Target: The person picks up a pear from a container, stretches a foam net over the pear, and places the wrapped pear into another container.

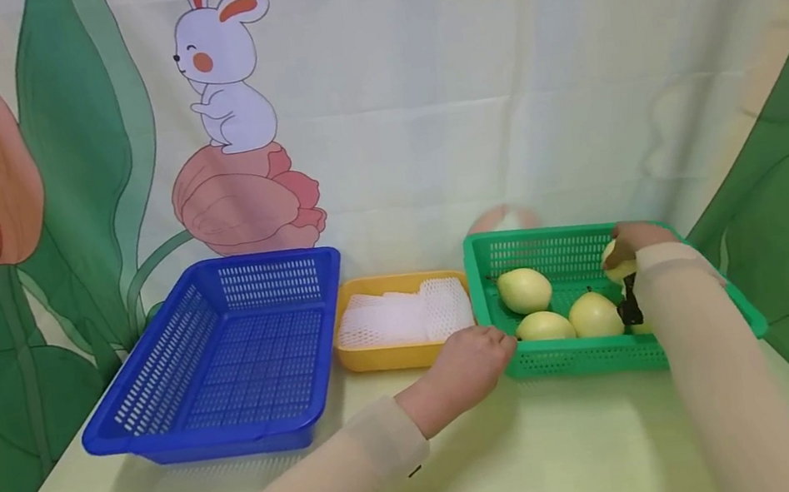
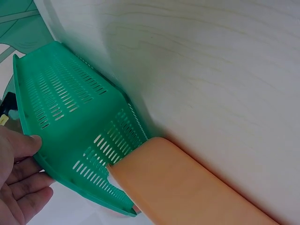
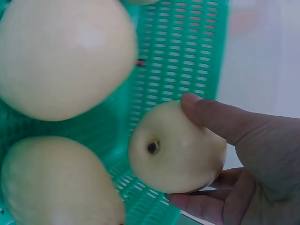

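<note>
My right hand [image 1: 639, 238] holds a pale yellow pear [image 3: 178, 147] at the back right of the green basket [image 1: 740, 307]. In the right wrist view the thumb lies on one side of the fruit and the fingers curl round the other, with its dark end pit showing. My left hand [image 1: 468, 370] grips the basket's near left corner; in the left wrist view, the thumb [image 2: 29, 144] presses the rim from outside. Several more pears [image 1: 525, 291] lie in the basket, one partly hidden behind the right forearm.
A yellow tray [image 1: 387, 356] with white foam net sleeves [image 1: 404, 316] stands left of the green basket. Farther left is a blue basket [image 1: 260, 366] with nothing in it. A printed curtain [image 1: 383, 113] hangs behind the pale table [image 1: 546, 460].
</note>
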### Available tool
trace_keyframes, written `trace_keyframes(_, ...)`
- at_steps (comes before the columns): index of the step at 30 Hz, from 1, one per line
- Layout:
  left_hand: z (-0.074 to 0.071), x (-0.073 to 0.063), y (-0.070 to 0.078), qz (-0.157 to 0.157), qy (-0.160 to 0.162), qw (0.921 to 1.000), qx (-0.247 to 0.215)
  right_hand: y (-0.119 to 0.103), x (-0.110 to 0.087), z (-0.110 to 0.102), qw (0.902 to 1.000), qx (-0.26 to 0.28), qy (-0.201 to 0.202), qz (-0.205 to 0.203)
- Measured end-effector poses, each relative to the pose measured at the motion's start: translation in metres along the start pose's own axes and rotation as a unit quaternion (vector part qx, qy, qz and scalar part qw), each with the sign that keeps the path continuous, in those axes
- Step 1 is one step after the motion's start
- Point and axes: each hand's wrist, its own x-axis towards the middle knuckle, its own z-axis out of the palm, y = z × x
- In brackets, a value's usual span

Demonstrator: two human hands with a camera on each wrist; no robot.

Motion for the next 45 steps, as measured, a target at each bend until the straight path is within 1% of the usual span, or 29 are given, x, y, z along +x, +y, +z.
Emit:
trace_keyframes(3,-0.001,0.001,-0.001,0.003,0.000,1.0000,-0.007,0.003,-0.009,-0.011,0.9997,0.013,0.007,-0.021)
trace_keyframes(6,-0.002,0.001,-0.001,0.004,-0.001,0.9999,-0.012,0.003,-0.014,-0.020,0.9982,0.016,0.033,-0.047)
trace_keyframes(8,-0.002,0.001,-0.001,0.003,-0.001,0.9999,-0.013,0.003,-0.016,-0.024,0.9961,0.032,0.051,-0.064)
trace_keyframes(11,-0.003,0.001,-0.001,0.000,-0.002,0.9999,-0.011,0.003,-0.021,-0.029,0.9914,0.047,0.084,-0.089)
trace_keyframes(14,-0.002,0.001,-0.002,-0.001,-0.005,0.9999,-0.010,0.003,-0.025,-0.032,0.9855,0.047,0.117,-0.113)
trace_keyframes(18,-0.001,0.001,-0.001,0.001,-0.002,0.9999,-0.011,0.004,-0.034,-0.031,0.9771,0.049,0.159,-0.133)
trace_keyframes(23,0.000,0.001,-0.001,-0.002,0.000,0.9999,-0.016,0.001,-0.049,-0.019,0.9617,0.087,0.210,-0.154)
trace_keyframes(31,0.002,0.002,0.000,-0.017,0.004,0.9994,-0.029,-0.009,-0.068,0.006,0.9279,0.150,0.288,-0.183)
trace_keyframes(34,0.002,0.002,0.001,-0.023,0.008,0.9992,-0.031,-0.014,-0.074,0.016,0.9147,0.168,0.312,-0.194)
trace_keyframes(37,0.002,0.002,0.001,-0.026,0.013,0.9989,-0.037,-0.019,-0.082,0.025,0.9040,0.180,0.329,-0.205)
trace_keyframes(40,0.000,0.001,0.000,-0.034,0.005,0.9966,-0.075,-0.025,-0.088,0.033,0.8971,0.188,0.338,-0.214)
trace_keyframes(42,-0.002,-0.001,-0.002,-0.038,-0.010,0.9935,-0.107,-0.028,-0.091,0.038,0.8920,0.193,0.343,-0.222)
trace_keyframes(45,-0.006,-0.003,-0.006,-0.043,-0.041,0.9869,-0.150,-0.033,-0.096,0.043,0.8848,0.201,0.353,-0.229)
